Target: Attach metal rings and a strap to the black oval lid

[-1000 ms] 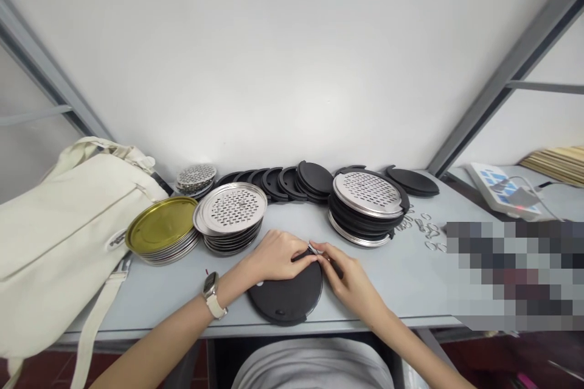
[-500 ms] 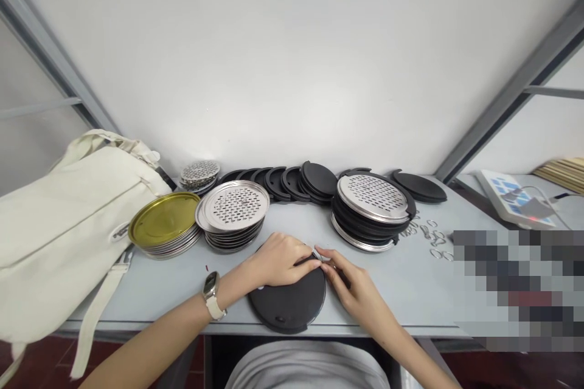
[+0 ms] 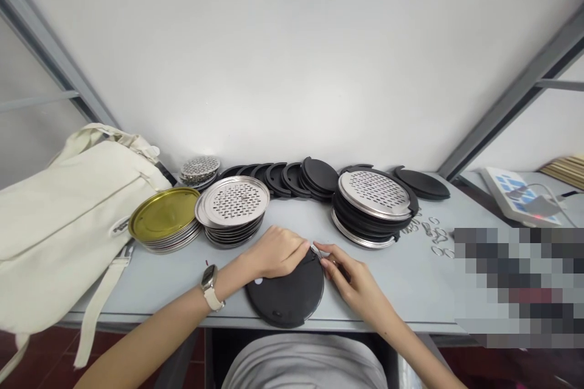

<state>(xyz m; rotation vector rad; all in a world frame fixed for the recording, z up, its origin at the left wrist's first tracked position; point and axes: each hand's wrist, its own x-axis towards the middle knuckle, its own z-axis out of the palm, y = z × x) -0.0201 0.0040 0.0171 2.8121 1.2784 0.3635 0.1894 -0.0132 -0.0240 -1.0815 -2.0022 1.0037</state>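
Observation:
A round black disc [image 3: 289, 298] lies on the table in front of me. My left hand [image 3: 280, 252], with a watch on its wrist, is closed over the disc's far edge. Its fingertips are partly hidden. My right hand [image 3: 349, 273] pinches a small metal ring [image 3: 316, 251] between thumb and fingers at the disc's far right rim. The ring touches the rim or sits just beside it; I cannot tell whether it passes through the disc.
Behind my hands stand a stack of perforated metal discs [image 3: 235, 202], gold-topped lids [image 3: 164, 216], black discs [image 3: 322, 175] along the wall, and a mixed black-and-metal stack [image 3: 374, 194]. Loose metal rings [image 3: 435, 234] lie right. A cream bag [image 3: 68, 213] sits left.
My left hand has shifted slightly away from the ring, and more of the ring and the disc's surface shows. The right hand keeps its pinch.

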